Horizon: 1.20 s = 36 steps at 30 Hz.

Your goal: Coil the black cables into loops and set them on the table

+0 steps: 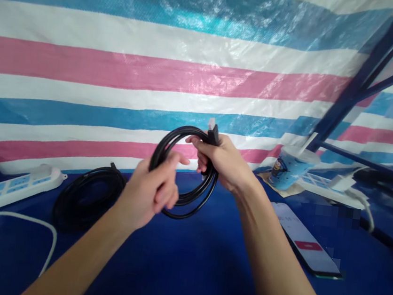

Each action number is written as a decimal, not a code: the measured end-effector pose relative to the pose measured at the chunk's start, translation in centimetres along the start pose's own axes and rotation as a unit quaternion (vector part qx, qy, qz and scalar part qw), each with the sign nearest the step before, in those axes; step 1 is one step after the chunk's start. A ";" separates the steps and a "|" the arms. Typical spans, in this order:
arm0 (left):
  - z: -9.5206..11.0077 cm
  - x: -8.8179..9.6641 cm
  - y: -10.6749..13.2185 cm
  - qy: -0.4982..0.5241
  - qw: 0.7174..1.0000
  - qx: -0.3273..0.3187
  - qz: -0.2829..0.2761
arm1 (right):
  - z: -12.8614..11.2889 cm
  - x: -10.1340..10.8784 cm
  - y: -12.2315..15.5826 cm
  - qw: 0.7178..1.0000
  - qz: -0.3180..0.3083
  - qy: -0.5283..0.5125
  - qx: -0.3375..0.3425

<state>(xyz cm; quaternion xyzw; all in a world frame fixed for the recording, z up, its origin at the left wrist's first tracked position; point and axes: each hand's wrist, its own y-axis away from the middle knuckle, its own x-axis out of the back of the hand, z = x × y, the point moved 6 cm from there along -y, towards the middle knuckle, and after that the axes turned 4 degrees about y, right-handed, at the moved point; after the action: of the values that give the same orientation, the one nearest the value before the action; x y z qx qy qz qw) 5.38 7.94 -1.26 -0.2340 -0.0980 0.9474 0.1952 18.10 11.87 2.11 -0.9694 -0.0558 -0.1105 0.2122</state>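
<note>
A coiled black cable (184, 198) is held up in loops between my two hands, above the blue surface. My right hand (216, 157) is closed on the right side of the loops and on a black connector (213, 134), which points upward with a clear cap on its end. On the left side of the loops, my left hand (156, 188) is closed around the cable, its index finger reaching toward the right. The undersides of both grips are hidden.
Another coiled black cable (87, 196) lies at left, beside a white power strip (14, 190) with a white cord (52, 235). At right are a phone (304, 240), a blue cup (288, 170) with a straw, and a second power strip (333, 189). Striped sheeting (137, 72) hangs behind.
</note>
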 end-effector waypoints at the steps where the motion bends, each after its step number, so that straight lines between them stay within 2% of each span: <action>1: 0.5 0.7 -0.1 0.003 1.000 0.014 0.019 | -0.2 -0.3 0.2 0.999 -0.035 0.021 0.002; 4: 1.4 2.5 -0.3 -0.002 0.996 0.083 0.041 | -1.3 -1.2 0.8 0.992 -0.110 0.053 0.033; 8: 1.0 3.0 -0.2 -0.029 0.985 0.166 0.025 | -1.5 -2.3 1.0 0.992 -0.126 0.001 0.011; 10: 0.7 2.8 -0.4 -0.019 0.988 0.143 0.048 | -1.0 -2.3 0.6 0.997 -0.074 -0.009 -0.014; 13: 0.6 2.3 -0.7 0.054 0.992 0.056 0.100 | 0.0 -1.2 0.1 0.994 0.068 -0.074 -0.039; 14: 0.5 2.1 -0.8 0.081 0.990 0.032 0.107 | 0.3 -0.9 0.0 0.989 0.098 -0.098 -0.045; 16: 0.2 1.8 -0.8 0.118 0.987 0.016 0.104 | 0.6 -0.6 -0.2 0.986 0.111 -0.112 -0.050; 22: 0.2 2.0 -0.7 0.107 0.990 0.092 0.025 | 0.3 -1.1 -0.1 0.998 0.018 -0.059 -0.033; 26: 1.3 1.7 -0.3 0.071 0.994 0.076 -0.041 | 0.2 -1.6 0.1 0.994 -0.026 -0.089 -0.050; 29: 1.6 1.4 0.1 0.027 0.993 0.093 -0.072 | -0.5 -1.5 0.3 0.998 -0.061 -0.013 -0.028; 31: 1.1 1.6 0.3 -0.005 0.986 0.153 -0.063 | -1.0 -1.8 0.7 0.989 -0.120 0.082 0.005; 33: 0.7 2.1 0.4 -0.035 0.978 0.206 -0.027 | -1.2 -2.0 1.0 0.971 -0.161 0.171 0.035; 34: 0.8 2.4 0.3 -0.044 0.976 0.212 -0.006 | -1.3 -2.1 1.1 0.964 -0.164 0.202 0.047; 36: 1.5 2.8 0.0 -0.042 0.983 0.174 0.033 | -1.4 -2.3 0.9 0.966 -0.131 0.213 0.066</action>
<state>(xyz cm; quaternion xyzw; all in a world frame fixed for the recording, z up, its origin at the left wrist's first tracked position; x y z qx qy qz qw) 2.40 8.95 -1.13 -0.1592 0.0683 0.9649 0.1973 15.73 10.33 2.39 -0.8915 -0.1429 -0.3379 0.2659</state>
